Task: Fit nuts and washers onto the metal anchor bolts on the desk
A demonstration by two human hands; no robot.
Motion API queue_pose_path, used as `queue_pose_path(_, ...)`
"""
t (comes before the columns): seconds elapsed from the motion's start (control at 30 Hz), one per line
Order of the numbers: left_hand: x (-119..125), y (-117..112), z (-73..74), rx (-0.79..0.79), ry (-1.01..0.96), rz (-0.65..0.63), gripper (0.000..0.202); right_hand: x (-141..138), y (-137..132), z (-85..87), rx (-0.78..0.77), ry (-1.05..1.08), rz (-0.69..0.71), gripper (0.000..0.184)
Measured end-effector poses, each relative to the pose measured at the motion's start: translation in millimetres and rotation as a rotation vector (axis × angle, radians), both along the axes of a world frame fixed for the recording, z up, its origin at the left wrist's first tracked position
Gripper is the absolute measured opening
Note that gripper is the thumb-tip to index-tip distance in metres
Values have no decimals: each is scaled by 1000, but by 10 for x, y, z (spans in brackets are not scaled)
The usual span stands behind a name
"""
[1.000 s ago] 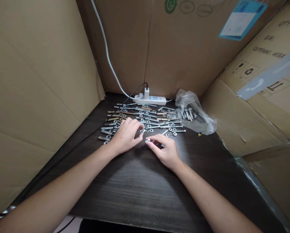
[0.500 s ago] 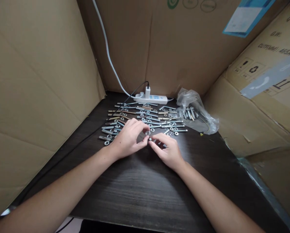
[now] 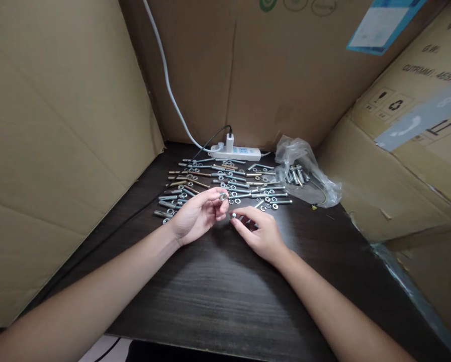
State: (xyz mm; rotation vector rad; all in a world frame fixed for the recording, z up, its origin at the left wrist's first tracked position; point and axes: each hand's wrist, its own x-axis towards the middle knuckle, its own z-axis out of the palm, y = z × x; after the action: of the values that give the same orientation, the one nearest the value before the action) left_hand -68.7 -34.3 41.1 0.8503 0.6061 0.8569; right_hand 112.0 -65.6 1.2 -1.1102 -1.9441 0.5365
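My left hand (image 3: 199, 215) is turned partly palm-up, with thumb and forefinger pinching a small silver washer (image 3: 223, 196). Just to the right, my right hand (image 3: 261, 231) closes its thumb and fingertips around a bolt (image 3: 233, 215); only its bright end shows, the rest being hidden by the fingers. A small gap separates the two hands. Beyond them on the dark table lie rows of bolts (image 3: 238, 196), sleeves (image 3: 168, 204) and loose washers (image 3: 274, 206), some of them covered by my left hand.
A clear plastic bag (image 3: 325, 193) with assembled bolts (image 3: 296, 174) lies at the back right. Behind the rows sits a white power strip (image 3: 240, 153) with a plugged-in charger. A black cable (image 3: 134, 213) crosses the left side. Cardboard walls (image 3: 195, 75) enclose the dark table (image 3: 217, 296).
My left hand has rolled palm-up and drawn slightly away from the bolt, bringing the washer up and left. My right hand stays nearly still with the bolt.
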Motion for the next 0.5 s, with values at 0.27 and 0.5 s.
queue_pose_path(0.27,-9,23,-54,-17,10,-59,9,-3,0,11,-4,-11,12,14)
queue_pose_path(0.5,-5,13,-71,19,67,-87,14,9,-2,3,-6,-22,22,16)
